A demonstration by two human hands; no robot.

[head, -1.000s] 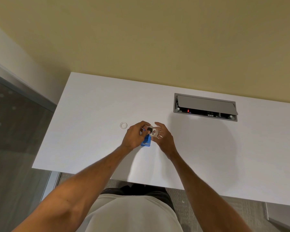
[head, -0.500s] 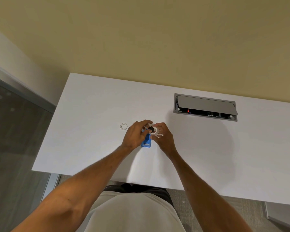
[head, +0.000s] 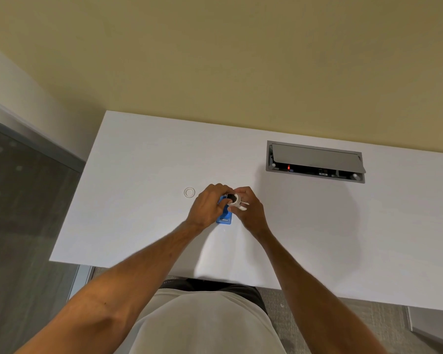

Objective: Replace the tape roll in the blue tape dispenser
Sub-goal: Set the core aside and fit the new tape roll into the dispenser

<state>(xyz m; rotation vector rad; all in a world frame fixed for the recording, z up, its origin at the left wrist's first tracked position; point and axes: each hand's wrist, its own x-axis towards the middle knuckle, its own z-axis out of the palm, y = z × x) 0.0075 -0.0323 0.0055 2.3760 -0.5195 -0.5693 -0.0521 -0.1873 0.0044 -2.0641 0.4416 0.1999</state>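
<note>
Head view: an empty ring [head: 189,192] is seen lying on the desk [head: 138,213], left of the hands. The dispenser [head: 225,217] is gripped by the left hand [head: 207,206]; the roll [head: 234,199] is pinched above it by the right hand [head: 248,208]. A hatch [head: 315,160] is set far right.

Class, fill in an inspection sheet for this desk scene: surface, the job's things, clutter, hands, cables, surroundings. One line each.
Surface: white desk, mostly bare.
Job's things: blue tape dispenser on the desk between the hands; tape roll with a dark core held above it.
Clutter: small clear ring lying left of the hands.
Hands: left hand and right hand both closed around the roll.
Cables: nothing seen.
Surroundings: grey flap-lidded desk hatch with a red light, yellow wall, glass panel at left.
</note>
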